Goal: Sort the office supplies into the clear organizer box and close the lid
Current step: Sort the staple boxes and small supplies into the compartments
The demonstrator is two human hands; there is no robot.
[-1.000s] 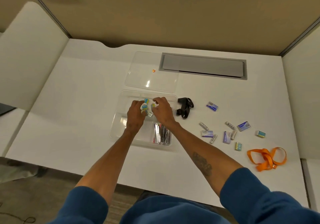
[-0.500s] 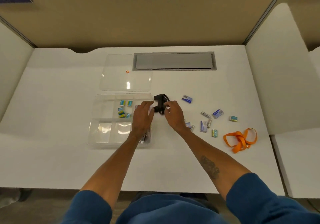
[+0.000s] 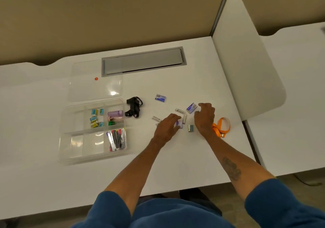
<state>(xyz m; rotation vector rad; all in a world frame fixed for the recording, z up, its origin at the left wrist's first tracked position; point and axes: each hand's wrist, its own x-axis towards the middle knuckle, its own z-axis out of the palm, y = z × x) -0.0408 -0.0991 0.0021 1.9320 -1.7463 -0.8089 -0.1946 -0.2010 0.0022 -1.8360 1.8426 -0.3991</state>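
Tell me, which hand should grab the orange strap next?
Probably right. The right hand sits beside the orange strap; the left hand is farther off, pinching a purple packet.

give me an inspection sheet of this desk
surface: white desk, grey hatch at the back
job's things: clear organizer box, lid off and lying behind it; teal boxes, purple packs and metal clips sit in separate compartments
clutter: black lanyard, orange lanyard, blue boxes and silver rolls loose
grippers: left hand fingers pinch a purple box; right hand curled beside one blue box, hold unclear
cables: nothing seen on the desk
surroundings: tan partitions, white divider on the right
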